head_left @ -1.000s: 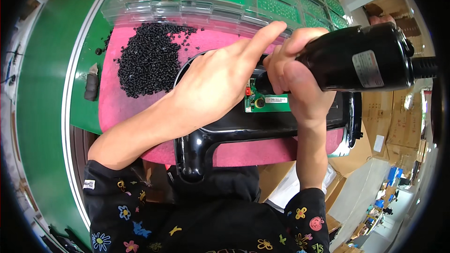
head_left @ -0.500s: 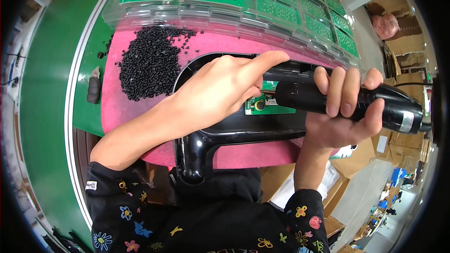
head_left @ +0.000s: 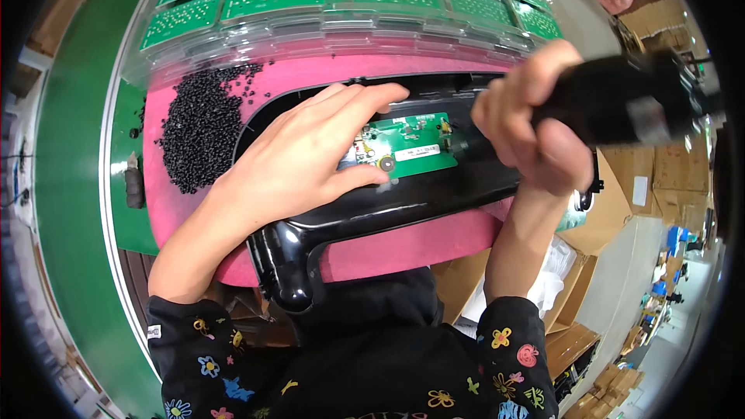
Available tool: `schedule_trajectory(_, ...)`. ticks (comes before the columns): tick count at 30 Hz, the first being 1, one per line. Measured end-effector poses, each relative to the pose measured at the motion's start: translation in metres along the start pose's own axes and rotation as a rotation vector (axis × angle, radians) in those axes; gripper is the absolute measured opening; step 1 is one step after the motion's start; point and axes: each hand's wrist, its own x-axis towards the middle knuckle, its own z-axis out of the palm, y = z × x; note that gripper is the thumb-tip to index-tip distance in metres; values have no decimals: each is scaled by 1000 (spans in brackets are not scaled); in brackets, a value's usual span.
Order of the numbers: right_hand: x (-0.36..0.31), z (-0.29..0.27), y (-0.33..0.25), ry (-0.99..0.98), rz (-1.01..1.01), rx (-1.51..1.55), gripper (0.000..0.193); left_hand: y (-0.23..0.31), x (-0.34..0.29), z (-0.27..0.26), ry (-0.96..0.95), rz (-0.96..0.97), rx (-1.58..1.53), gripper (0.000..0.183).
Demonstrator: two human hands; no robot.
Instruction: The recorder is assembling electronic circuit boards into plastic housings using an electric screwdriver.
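A black plastic housing (head_left: pixel 349 213) lies on the pink mat (head_left: pixel 411 252) in front of me, with a green circuit board (head_left: pixel 425 140) inside it. My left hand (head_left: pixel 306 143) rests over the housing's left part, thumb and forefinger apart around the left end of the board. That end is partly hidden under the fingers. My right hand (head_left: pixel 535 120) is wrapped round a black electric screwdriver (head_left: pixel 621 101), blurred by motion, above the housing's right end. The tool points away from the board, and its tip is hidden by the hand.
A heap of small black screws (head_left: pixel 200 128) lies on the mat at the left. Stacked clear trays (head_left: pixel 283 40) of green circuit boards stand along the back. A dark grey lump (head_left: pixel 135 186) sits on the green table (head_left: pixel 81 147). Cardboard boxes (head_left: pixel 605 209) are at the right.
The screwdriver has lifted off the board and swung up and right in my right hand. My left hand has loosened its pinch and spread beside the board. The whole view has shifted slightly.
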Motion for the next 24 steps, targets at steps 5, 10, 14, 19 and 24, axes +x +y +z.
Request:
schedule_trajectory(5,5,-21,2,-45,57,87,33,-2,-1,3,-75,45,114,69)
schedule_trajectory(10,4,-19,10,-112,-73,246,30,0,-2,4,-64,59,122,66)
schedule_trajectory(14,4,-24,12,-261,-121,281,34,1,-3,2,-69,74,138,64)
schedule_trajectory(19,8,-28,13,-388,-113,309,33,4,-3,1,-70,81,171,63)
schedule_trajectory(24,8,-28,22,-482,-116,360,32,2,-4,2,-65,86,190,62)
